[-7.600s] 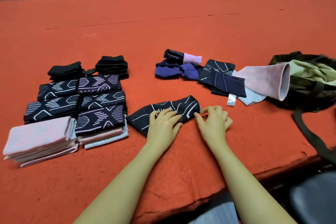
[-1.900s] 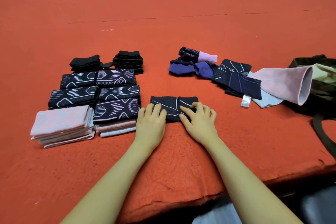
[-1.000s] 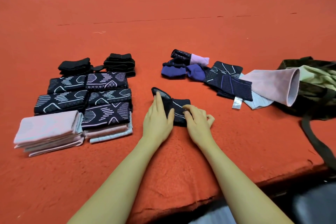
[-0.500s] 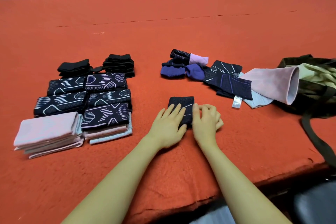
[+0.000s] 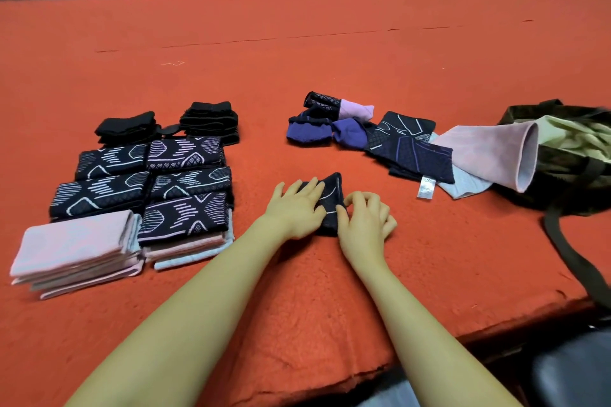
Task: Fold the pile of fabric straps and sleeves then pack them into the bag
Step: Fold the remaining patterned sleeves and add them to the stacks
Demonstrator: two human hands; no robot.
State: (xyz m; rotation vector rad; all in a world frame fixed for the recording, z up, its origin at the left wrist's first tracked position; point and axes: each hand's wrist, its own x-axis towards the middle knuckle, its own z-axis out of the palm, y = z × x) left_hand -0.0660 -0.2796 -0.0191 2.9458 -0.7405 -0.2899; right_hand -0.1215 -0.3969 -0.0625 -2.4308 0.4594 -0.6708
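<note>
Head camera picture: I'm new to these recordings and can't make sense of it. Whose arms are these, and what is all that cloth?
No machine here: a person wears a camera on the head, looking down at their own bare arms. On the red felt table, the left hand presses a dark folded sleeve while the right hand pinches its edge. Folded stacks lie to the left, an unfolded pile beyond, and an olive bag on the right.

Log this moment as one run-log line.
step: folding | left hand: flat on dark patterned sleeve | right hand: pinching its edge | folded stacks: left | unfolded pile: right | bag: unpacked
</note>
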